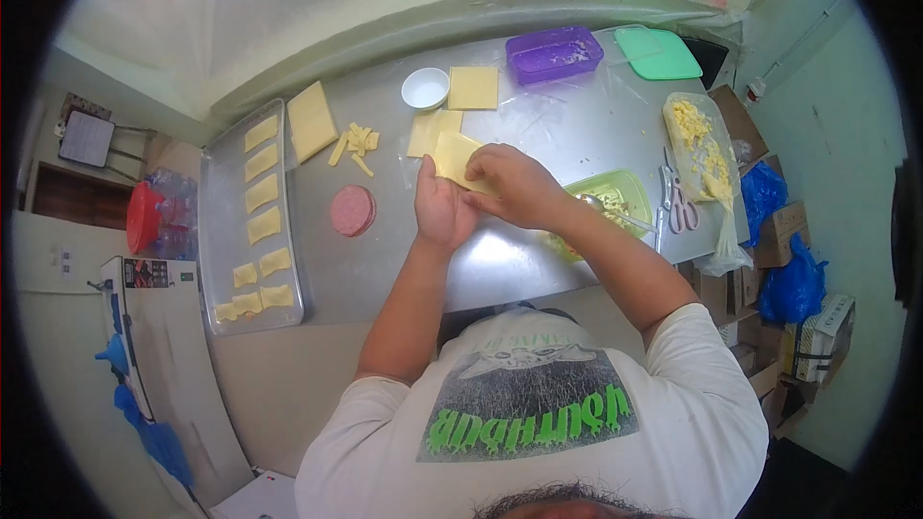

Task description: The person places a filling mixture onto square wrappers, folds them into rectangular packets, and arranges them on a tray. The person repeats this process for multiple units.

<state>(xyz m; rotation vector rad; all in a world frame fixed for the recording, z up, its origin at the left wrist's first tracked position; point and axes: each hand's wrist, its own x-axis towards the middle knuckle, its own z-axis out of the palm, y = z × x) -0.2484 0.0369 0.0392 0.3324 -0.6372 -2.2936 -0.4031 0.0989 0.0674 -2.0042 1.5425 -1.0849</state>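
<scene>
A pale yellow square pastry sheet (456,156) is held between my two hands above the metal table. My left hand (444,210) is turned palm up at the sheet's near edge, its thumb raised beside it. From the right, my right hand (514,185) bends its fingers over the sheet's near right side. Whether anything lies inside the sheet is hidden by my fingers. Just beyond lies another pastry sheet (423,128), with a further yellow square (473,86) behind it. Round pink ham slices (353,210) are stacked left of my left hand, near pale yellow sticks (358,140).
A tray (300,279) of folded pastries stands left, beside a pastry stack (311,122). Behind are a white bowl (425,88), purple container (553,55) and green lid (659,53). A green container (630,180), knife (665,187), scissors (683,210) and chopped-egg container (685,96) lie right.
</scene>
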